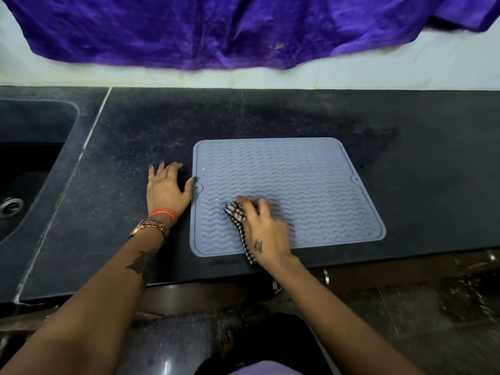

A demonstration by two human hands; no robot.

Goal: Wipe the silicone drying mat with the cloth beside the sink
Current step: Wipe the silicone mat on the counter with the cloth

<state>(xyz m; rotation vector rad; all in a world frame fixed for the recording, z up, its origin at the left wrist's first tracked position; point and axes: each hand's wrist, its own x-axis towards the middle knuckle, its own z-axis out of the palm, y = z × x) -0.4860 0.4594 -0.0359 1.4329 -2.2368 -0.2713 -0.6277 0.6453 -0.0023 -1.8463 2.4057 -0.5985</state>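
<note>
A pale grey-blue silicone drying mat [303, 174] with wavy ridges lies flat on the dark stone counter [140, 125]. My right hand [263, 228] presses a black-and-white checked cloth [236, 215] onto the mat's near left part; the cloth shows at the fingers and trails under the wrist to the counter's front edge. My left hand [165, 188] rests flat on the counter just left of the mat, fingers spread, thumb tip touching the mat's left edge.
A dark sink [29, 169] with a metal drain [10, 207] is set into the counter at far left. A purple cloth [243, 31] hangs over the white wall behind. Cabinet fronts with metal handles [326, 276] run below the counter's front edge.
</note>
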